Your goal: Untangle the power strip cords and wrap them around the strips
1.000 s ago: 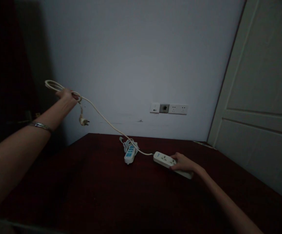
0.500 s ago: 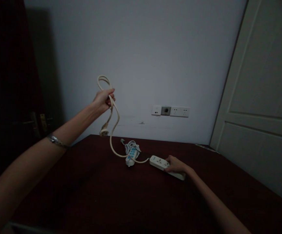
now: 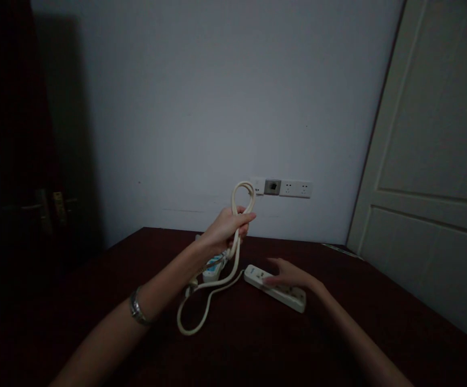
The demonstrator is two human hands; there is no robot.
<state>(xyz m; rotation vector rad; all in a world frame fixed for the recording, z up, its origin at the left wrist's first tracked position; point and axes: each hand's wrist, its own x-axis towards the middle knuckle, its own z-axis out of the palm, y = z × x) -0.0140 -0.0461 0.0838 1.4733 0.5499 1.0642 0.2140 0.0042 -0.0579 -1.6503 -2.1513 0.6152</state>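
My left hand is closed around a folded loop of cream cable, held above a dark red table. The loop sticks up above my fist and the rest hangs down to the tabletop. That cable runs to a white power strip lying on the table. My right hand hovers over the strip's middle with fingers stretched out flat, slightly blurred. A second power strip with blue sockets and its bundled cord lies behind my left hand, partly hidden.
A row of wall sockets sits low on the pale wall behind the table. A white panelled door stands at the right. A dark door with a metal handle is at the left.
My left hand has swung from far left and high down toward the centre, carrying the looped cable close to the strip. My right hand has lifted its grip off the white strip and spread.
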